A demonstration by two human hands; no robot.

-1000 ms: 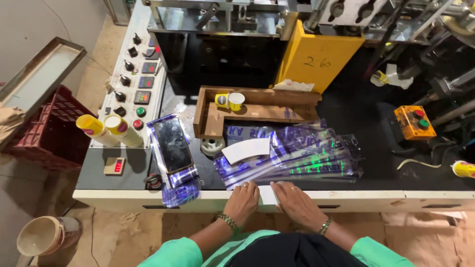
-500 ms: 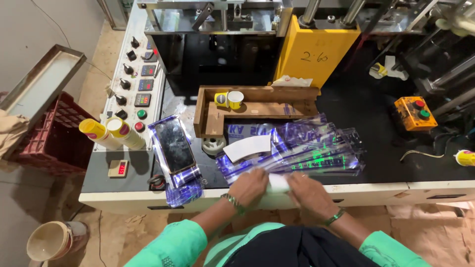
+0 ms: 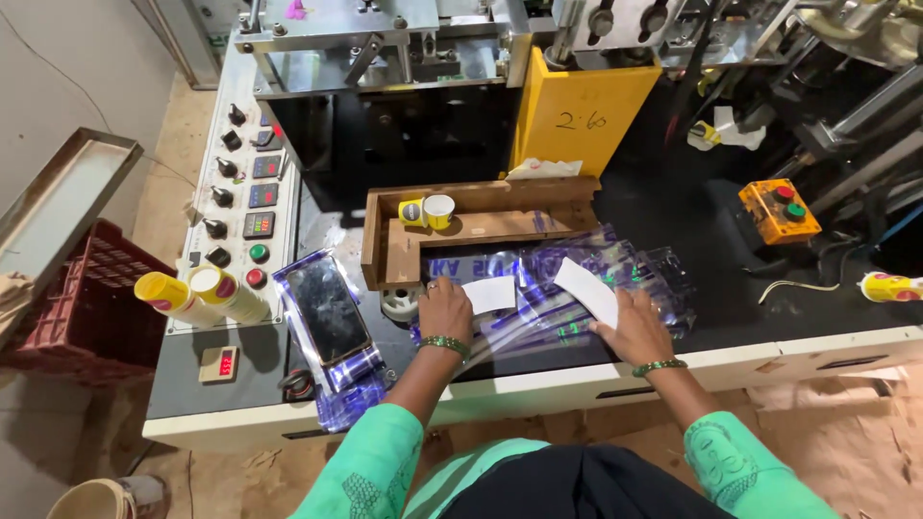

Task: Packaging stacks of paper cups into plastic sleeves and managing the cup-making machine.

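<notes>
Two hands, apart, lie flat at frame centre on glossy, crinkled plastic sleeves point(image 3: 538, 298) spread over the black tabletop point(image 3: 711, 288). Left hand point(image 3: 445, 309) touches one white curved paper blank point(image 3: 490, 293); right hand point(image 3: 635, 327) touches another point(image 3: 588, 290). Wooden tray point(image 3: 471, 226) borders above.

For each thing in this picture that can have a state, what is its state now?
Left hand: flat on the clear sleeves, beside a white blank.
Right hand: touching a tilted white blank.
Wooden tray: holds two small cups lying on their sides.
Phone: screen dark, lying flat.
</notes>
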